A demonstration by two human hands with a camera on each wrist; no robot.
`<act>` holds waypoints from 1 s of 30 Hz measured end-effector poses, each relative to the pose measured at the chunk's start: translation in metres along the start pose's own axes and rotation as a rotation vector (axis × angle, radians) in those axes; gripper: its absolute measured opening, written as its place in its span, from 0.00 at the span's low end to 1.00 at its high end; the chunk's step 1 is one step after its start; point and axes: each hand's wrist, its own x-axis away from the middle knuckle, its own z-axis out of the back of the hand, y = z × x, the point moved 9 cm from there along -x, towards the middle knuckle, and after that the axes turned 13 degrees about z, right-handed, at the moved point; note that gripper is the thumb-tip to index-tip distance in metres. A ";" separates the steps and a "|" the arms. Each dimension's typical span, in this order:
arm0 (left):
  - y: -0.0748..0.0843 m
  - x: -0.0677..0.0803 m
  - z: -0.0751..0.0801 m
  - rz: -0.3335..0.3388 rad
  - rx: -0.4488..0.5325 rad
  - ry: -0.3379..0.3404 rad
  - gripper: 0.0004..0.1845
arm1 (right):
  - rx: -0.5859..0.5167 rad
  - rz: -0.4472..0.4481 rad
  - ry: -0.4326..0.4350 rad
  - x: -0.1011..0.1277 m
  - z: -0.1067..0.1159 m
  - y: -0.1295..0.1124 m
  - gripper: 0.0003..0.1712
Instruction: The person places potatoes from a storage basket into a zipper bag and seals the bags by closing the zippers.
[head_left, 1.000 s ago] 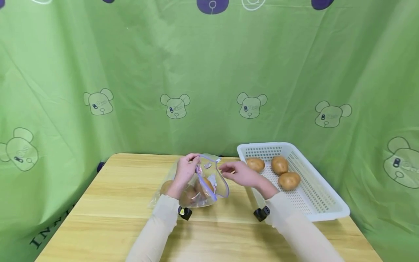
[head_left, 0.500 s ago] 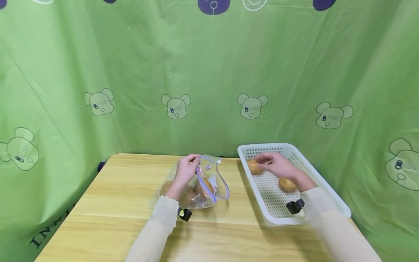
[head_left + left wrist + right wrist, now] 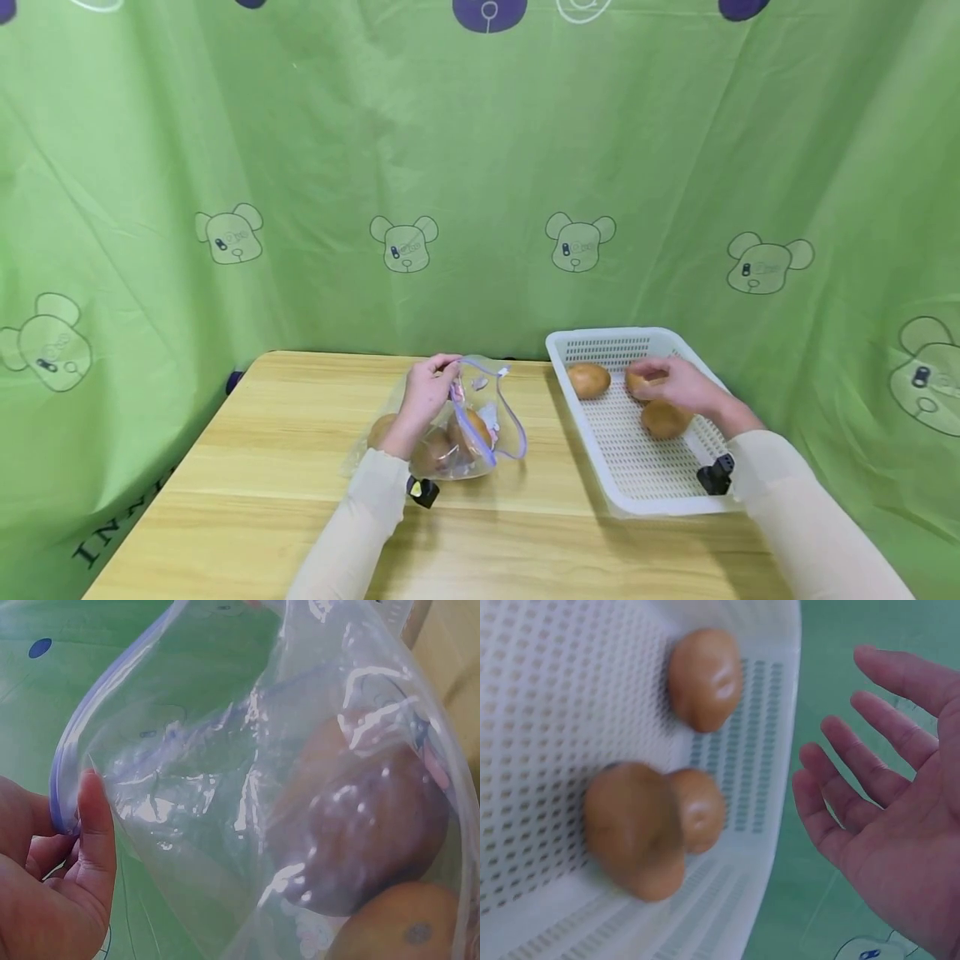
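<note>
My left hand (image 3: 426, 390) pinches the purple-edged rim of a clear zip bag (image 3: 468, 468) between thumb and fingers. The bag lies on the table with its mouth gaping to the right; several brown potatoes (image 3: 367, 832) show through the plastic. Over the white basket, my right hand (image 3: 682, 387) hovers by the far right potato (image 3: 636, 380) and partly hides it. In the right wrist view its fingers (image 3: 870, 769) are spread and loosely bent, holding nothing. Another potato (image 3: 588, 381) lies at the basket's left, and a third (image 3: 666, 419) lies nearer me.
The white perforated basket (image 3: 667, 506) stands at the right of the wooden table (image 3: 247, 500), its wall between the bag and the loose potatoes. A green curtain (image 3: 480, 150) with bear faces hangs behind and at both sides.
My right hand has left the bag's mouth, gone over the basket's left potato, then further right to the far right one. My left hand keeps its pinch on the bag in place.
</note>
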 end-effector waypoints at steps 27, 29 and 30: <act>0.001 -0.002 0.002 0.017 0.056 -0.059 0.14 | 0.008 -0.136 -0.201 0.030 -0.006 0.058 0.36; 0.001 -0.001 0.002 0.020 0.058 -0.068 0.14 | 0.001 -0.145 -0.217 0.030 -0.008 0.061 0.35; 0.002 0.000 0.002 0.024 0.057 -0.071 0.14 | -0.003 -0.154 -0.221 0.030 -0.009 0.062 0.35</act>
